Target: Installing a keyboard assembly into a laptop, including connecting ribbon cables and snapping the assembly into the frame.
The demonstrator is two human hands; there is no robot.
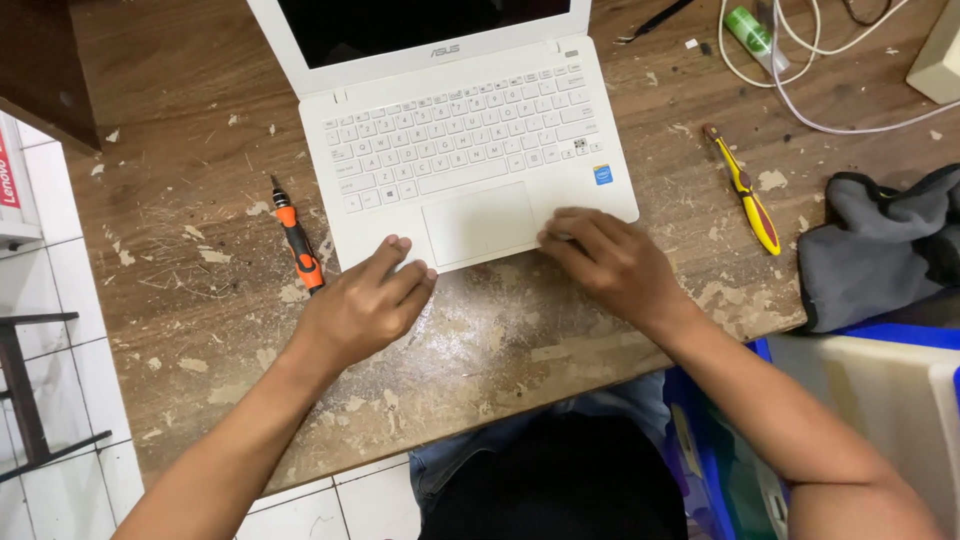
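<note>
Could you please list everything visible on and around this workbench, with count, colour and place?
laptop: one, white, open, centre of the table
table: one, brown wood, worn and flaked
orange screwdriver: one, orange and black, left of the laptop
yellow screwdriver: one, yellow and red, right of the laptop
cables: a few, white, top right
green tube: one, green and white, top right among the cables
cloth: one, grey, right edge
left hand: one, fingers on the laptop's front left corner
right hand: one, fingers on the laptop's front right corner
</note>
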